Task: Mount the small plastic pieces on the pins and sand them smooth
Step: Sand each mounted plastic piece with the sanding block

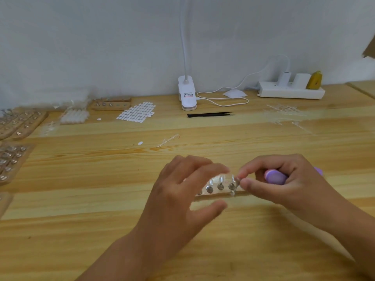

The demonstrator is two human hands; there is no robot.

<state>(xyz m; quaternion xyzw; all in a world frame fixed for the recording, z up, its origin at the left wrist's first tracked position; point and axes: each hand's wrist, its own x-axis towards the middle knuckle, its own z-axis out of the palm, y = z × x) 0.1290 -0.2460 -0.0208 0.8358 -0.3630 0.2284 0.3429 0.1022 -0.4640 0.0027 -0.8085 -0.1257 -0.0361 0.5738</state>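
Left hand (pixel 180 191) hovers spread and empty over the pin holder (pixel 219 189), fingers apart, gripping nothing. Right hand (pixel 284 185) is clenched round a purple sanding tool (pixel 275 176), while its thumb and forefinger pinch at the rightmost pin (pixel 233 185); whether a small plastic piece sits between them cannot be told. The holder lies at table centre, between both hands, with three metal pins visible.

Judgement: mounting is in hand. The piece should be seated squarely on the pin head, with the left hand steadying the holder before any sanding.

Room: bare wooden table (pixel 101 230) lies open at 6 and 9 o'clock. Black tweezers (pixel 210 114) and a clamp lamp (pixel 187 94) stand well apart at 12 o'clock; loaded trays (pixel 12 159) at 9 o'clock, a power strip (pixel 290 90) at 1 o'clock.
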